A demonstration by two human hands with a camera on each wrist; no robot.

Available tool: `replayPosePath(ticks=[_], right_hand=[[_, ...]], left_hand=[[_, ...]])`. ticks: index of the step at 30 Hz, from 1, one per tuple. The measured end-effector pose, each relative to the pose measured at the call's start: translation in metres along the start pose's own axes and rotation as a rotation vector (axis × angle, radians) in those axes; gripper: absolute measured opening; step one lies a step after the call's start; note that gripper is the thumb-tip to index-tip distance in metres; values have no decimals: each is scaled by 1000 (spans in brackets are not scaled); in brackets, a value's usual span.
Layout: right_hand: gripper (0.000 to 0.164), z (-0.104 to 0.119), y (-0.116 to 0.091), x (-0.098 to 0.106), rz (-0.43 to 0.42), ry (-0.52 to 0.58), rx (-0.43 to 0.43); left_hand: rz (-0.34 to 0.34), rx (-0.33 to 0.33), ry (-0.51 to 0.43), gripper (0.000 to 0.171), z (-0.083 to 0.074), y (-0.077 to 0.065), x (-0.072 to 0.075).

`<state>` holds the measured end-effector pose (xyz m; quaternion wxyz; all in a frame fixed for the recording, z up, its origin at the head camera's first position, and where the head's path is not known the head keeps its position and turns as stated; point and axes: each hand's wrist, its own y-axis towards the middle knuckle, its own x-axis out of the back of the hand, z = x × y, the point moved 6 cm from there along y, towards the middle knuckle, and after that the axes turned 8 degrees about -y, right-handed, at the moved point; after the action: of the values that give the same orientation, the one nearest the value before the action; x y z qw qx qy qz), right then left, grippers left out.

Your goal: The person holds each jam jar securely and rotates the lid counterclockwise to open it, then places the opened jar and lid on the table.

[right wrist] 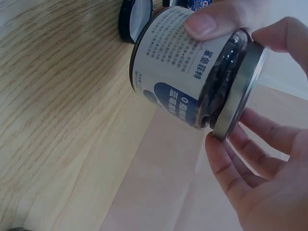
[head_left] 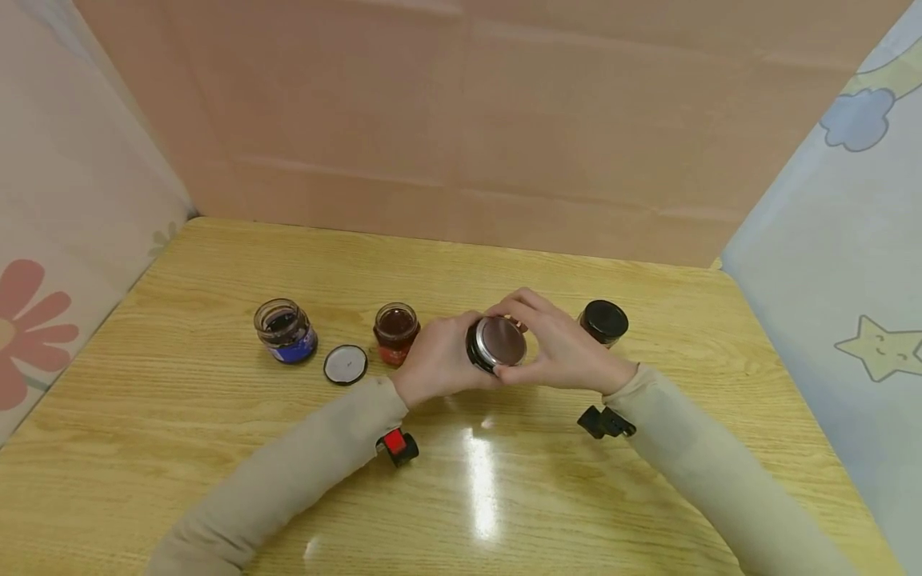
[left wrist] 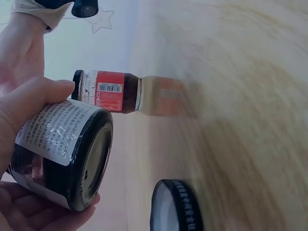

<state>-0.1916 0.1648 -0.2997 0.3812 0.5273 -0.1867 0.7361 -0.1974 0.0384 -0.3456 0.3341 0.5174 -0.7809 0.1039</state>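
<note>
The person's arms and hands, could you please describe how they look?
The left sleeve and right sleeve are long and beige. A black-and-red device sits at the left one's cuff, a black device at the right one's. The left hand and right hand wear no gloves.

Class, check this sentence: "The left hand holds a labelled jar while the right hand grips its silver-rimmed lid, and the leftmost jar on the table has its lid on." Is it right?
Not quite: the leftmost jar is open, with no lid on it, as the head view shows. The left hand does hold a labelled jar, and the right hand grips its silver-rimmed lid.
</note>
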Motion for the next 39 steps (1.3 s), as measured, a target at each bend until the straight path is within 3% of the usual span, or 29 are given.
replayPosePath(ticks=[9, 20, 39], right_hand=[[62, 0, -1, 0, 44, 34, 75], [67, 8, -2, 1, 59, 22, 187], [69, -5, -11, 12, -148, 221, 152]], left_hand=[[43, -38, -30, 63, 0, 1, 1], [106, -37, -153, 68, 3, -1, 2], [9, 39, -215, 72, 9, -6, 8]])
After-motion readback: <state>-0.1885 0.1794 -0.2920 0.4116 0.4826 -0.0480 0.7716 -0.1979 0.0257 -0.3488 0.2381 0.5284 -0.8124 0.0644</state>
